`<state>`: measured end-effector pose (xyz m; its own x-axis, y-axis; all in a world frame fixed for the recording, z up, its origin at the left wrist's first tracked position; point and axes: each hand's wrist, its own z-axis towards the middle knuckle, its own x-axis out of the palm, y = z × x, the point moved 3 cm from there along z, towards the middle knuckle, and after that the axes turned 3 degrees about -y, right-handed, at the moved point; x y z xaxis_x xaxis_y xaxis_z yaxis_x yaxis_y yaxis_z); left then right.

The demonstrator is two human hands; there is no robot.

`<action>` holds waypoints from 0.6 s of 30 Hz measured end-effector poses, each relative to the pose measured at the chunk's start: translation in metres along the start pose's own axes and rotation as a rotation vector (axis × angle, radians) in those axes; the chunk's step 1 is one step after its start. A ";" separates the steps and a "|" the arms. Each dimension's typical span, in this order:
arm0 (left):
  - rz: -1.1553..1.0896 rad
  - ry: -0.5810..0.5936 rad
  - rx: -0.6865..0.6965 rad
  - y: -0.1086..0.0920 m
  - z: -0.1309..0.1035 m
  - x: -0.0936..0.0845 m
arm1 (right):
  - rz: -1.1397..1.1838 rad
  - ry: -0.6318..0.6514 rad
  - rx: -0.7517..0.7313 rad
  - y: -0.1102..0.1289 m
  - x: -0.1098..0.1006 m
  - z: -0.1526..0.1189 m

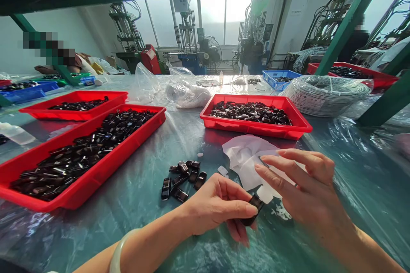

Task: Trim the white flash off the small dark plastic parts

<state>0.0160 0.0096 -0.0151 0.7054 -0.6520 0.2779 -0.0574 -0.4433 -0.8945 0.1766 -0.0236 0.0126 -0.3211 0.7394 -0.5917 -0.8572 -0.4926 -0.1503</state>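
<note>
My left hand [224, 207] grips a small glossy black plastic part [255, 210] between thumb and fingers, low in the head view. Just right of it, my right hand [307, 183] is raised with its fingers stretched out and apart. Behind those fingertips lies a crumpled white sheet [240, 153]. A small white piece [265, 194] shows beside the upper end of the held part; whether it touches the part I cannot tell. White scraps [282, 212] lie below my right hand. Several loose black parts [180, 195] rest on the table left of my left hand.
Red trays full of black parts stand at left [96, 183], behind that [118, 95] and at centre right [256, 131]. A plastic-wrapped cable coil [326, 96], clear bags [188, 94] and a blue tray [272, 82] lie farther back. A green post [389, 89] rises at right.
</note>
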 end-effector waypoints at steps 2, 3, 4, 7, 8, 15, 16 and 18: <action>-0.004 -0.007 0.001 0.000 -0.001 0.000 | 0.005 0.005 -0.008 -0.002 0.001 -0.001; -0.005 -0.008 0.001 -0.001 -0.001 0.000 | 0.010 0.003 -0.016 -0.003 0.001 -0.002; -0.007 -0.007 0.003 -0.001 -0.001 0.000 | 0.016 0.004 -0.028 -0.004 0.002 -0.003; -0.014 0.005 0.008 0.000 -0.002 0.000 | 0.047 -0.012 -0.026 -0.005 0.003 -0.002; -0.014 0.012 0.010 0.000 -0.002 0.000 | 0.062 -0.015 -0.020 -0.005 0.003 -0.001; -0.022 0.017 0.019 0.000 -0.001 0.000 | 0.231 0.072 0.109 -0.004 0.006 0.006; -0.029 0.007 0.022 0.000 -0.001 0.000 | 0.257 0.106 0.123 -0.005 0.007 0.006; -0.055 -0.024 0.024 0.002 0.000 -0.001 | 0.328 0.156 0.176 -0.007 0.012 0.005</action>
<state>0.0148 0.0096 -0.0170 0.7237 -0.6119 0.3190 -0.0010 -0.4631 -0.8863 0.1769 -0.0094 0.0107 -0.5359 0.4703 -0.7011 -0.7794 -0.5948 0.1968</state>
